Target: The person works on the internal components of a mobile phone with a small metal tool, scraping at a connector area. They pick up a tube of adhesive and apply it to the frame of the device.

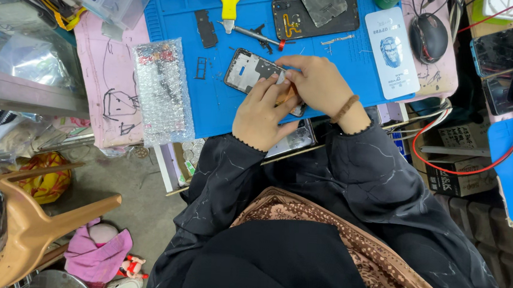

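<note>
So both hands are working on an opened phone frame (254, 71) that sits on the blue work mat (181, 15), near the mat's front edge and a bit tilted. The left hand (262, 113) presses down on the lower end of the frame, fingers curled over it and pinning it in place. The right hand (315, 81) is bunched up right next to it, pinched around a thin orange-brown tool (285, 96) whose tip gets lost between the two hands, so I can't tell exactly what it touches. There's a brown bead bracelet (345, 108) on the right wrist and dark sleeves on both arms. On the mat behind the hands you've got a yellow-handled tool (228, 1), a small black part (206, 28), a second dark phone body (315, 14) with a grey sheet lying on it, and a white card (392, 52) with a blue picture. A bubble-wrap pouch (162, 91) lies at the mat's left edge, half over a pink sheet (109, 81) with scribbles. A black mouse (428, 36) sits off to the right, and a tan plastic chair (32, 219) stands on the floor lower left.
</note>
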